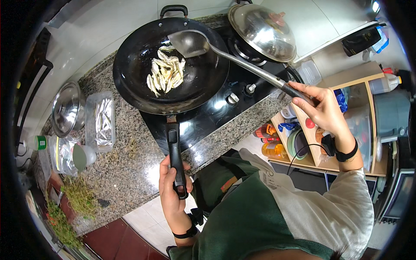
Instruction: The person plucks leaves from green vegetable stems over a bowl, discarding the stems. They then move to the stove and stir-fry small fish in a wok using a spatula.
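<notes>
My left hand (172, 185) grips the long black handle of a dark wok (201, 81) that sits on the gas hob (208, 120). Small silvery fish (167, 73) lie heaped left of the middle of the wok. In my right hand (321, 107) is the dark grip of a metal wok spatula (250, 66). The spatula's broad blade (190, 44) is over the far part of the wok, just beyond the fish; I cannot tell whether it touches the wok's surface.
A domed metal lid (260, 35) covers the right burner. Left of the wok, a clear plastic box (101, 143) of small fish stands beside a steel bowl (66, 109) on the granite counter (130, 182). Green herbs (79, 195) lie nearer the front. Wooden shelves (372, 91) hold bottles at right.
</notes>
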`<state>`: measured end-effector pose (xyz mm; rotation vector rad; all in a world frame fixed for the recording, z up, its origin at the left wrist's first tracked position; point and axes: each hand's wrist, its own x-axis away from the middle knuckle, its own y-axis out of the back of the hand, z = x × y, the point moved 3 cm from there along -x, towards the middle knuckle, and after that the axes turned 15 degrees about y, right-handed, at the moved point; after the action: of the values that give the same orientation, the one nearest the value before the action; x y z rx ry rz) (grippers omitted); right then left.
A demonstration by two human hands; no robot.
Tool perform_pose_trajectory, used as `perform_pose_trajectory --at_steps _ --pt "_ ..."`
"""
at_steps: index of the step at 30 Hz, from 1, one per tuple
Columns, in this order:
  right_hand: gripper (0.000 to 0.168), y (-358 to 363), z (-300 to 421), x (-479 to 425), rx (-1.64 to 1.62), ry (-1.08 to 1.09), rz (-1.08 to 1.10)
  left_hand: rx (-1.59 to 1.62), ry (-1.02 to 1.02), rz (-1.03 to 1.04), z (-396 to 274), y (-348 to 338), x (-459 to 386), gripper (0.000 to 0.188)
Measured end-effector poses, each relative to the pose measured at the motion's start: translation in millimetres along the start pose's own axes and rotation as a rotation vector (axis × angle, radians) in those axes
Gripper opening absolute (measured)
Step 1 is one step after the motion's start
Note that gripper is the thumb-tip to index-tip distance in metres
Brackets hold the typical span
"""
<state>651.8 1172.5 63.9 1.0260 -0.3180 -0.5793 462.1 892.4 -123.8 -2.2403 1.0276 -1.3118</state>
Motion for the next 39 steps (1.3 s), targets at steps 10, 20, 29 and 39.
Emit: perform_pose_trajectory --at_steps 10,20,29,39 --pt "0.034 -16.3 -14.7 -32.4 0.032 0.069 0.083 0.0 0.001 0.019 -1.2 1.9 0.5 0.043" --pt "0.036 -14.2 -11.9 -43.0 -0.02 0.108 0.063 -0.034 -0.031 -0.02 -1.2 -3.1 2.1 0.04" --pt "0.034 -17.3 -25.9 -40.5 0.026 0.126 0.029 0.007 -0.018 0.001 -1.9 -0.9 2.1 0.04" --pt "0.035 -15.7 -6.2 -30.3 0.09 0.156 0.017 -0.037 -0.028 -0.034 -1.9 -2.6 1.8 0.04"
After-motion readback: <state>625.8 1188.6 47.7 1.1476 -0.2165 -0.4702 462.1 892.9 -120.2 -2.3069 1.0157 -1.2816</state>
